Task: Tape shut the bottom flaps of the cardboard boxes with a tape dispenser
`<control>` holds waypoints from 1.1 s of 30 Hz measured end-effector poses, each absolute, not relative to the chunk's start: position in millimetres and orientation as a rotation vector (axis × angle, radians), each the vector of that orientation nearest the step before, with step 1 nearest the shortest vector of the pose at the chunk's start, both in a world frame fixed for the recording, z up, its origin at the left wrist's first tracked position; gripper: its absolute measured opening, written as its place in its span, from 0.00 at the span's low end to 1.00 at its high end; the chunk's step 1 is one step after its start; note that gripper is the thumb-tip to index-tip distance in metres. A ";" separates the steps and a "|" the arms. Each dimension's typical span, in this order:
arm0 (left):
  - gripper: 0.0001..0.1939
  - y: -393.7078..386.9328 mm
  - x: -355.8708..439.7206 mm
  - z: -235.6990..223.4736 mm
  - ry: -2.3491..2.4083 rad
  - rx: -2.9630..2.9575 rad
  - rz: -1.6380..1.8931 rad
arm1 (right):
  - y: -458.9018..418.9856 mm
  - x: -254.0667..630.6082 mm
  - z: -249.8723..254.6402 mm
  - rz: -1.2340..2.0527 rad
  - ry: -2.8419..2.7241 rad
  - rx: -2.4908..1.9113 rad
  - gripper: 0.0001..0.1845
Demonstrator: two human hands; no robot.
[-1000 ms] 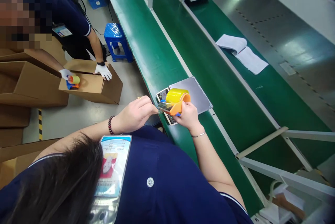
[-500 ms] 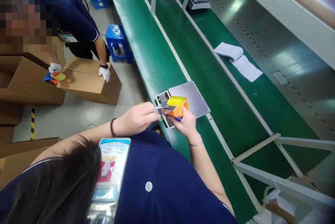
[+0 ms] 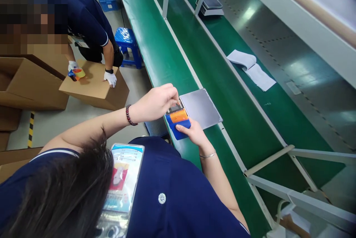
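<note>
My right hand (image 3: 194, 132) is wrapped around a tape dispenser (image 3: 179, 128) with a blue and orange body, its thumb lying across the blue part. The yellow tape roll is turned out of sight. At the dispenser's front edge, my left hand (image 3: 162, 100) has thumb and fingers pinched together, with what looks like the clear tape's end between them. Just beyond both hands lies a flat scale (image 3: 201, 108) with a grey metal plate. Its key panel is mostly covered by the dispenser and my left hand.
Green benches (image 3: 178, 59) with metal posts run diagonally. An open paper pad (image 3: 251, 69) and another scale (image 3: 210, 6) lie farther right. At left a co-worker in white gloves presses on a carton (image 3: 97, 85), holding another tape dispenser (image 3: 76, 74). A blue stool (image 3: 128, 46) stands beside the bench.
My right hand has rotated the dispenser, so its blue side faces up and the yellow roll no longer shows. My left hand has moved up and away from me. The co-worker's dispenser has shifted right.
</note>
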State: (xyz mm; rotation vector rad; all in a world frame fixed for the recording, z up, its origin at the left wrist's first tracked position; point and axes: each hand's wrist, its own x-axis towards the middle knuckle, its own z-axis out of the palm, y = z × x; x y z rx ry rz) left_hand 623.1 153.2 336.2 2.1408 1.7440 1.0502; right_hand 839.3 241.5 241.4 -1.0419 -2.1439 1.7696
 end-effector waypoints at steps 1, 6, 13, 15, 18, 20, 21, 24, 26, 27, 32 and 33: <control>0.08 150.6 630.1 331.0 1.735 2.233 1.019 | 242.8 839.1 240.7 1.738 -2.134 -1.074 0.30; 0.15 140.6 669.3 294.6 1.725 2.826 0.899 | 246.0 840.7 232.0 1.653 -2.024 -1.136 0.23; 0.15 126.2 684.2 292.3 1.578 2.687 1.251 | 252.1 837.7 205.4 1.969 -1.490 -1.181 0.27; 0.13 124.2 680.6 295.2 1.502 2.459 1.382 | 265.4 840.3 198.7 1.790 -1.535 -1.290 0.31; 0.06 130.5 666.6 291.4 1.481 1.784 1.495 | 292.5 850.0 192.0 1.198 -1.999 -1.540 0.33; 0.07 138.4 655.2 285.2 1.347 1.274 1.535 | 312.0 857.8 187.7 0.782 -2.279 -1.757 0.35; 0.10 142.2 650.3 282.0 1.255 1.040 1.550 | 321.5 861.3 185.0 0.612 -2.376 -1.853 0.36; 0.15 149.5 642.1 275.8 1.028 0.515 1.577 | 346.1 869.4 175.2 0.326 -2.515 -2.036 0.36; 0.16 150.7 641.8 275.1 0.974 0.328 1.598 | 356.5 872.7 170.5 0.307 -2.528 -2.108 0.33; 0.15 150.6 642.5 275.4 0.967 0.278 1.613 | 358.7 873.5 169.9 0.326 -2.524 -2.128 0.32; 0.11 150.8 647.2 275.7 0.971 0.161 1.695 | 329.9 862.2 191.8 0.554 -2.283 -1.757 0.25; 0.11 151.6 648.2 275.2 0.971 0.141 1.705 | 316.6 855.8 199.5 0.727 -2.208 -1.560 0.25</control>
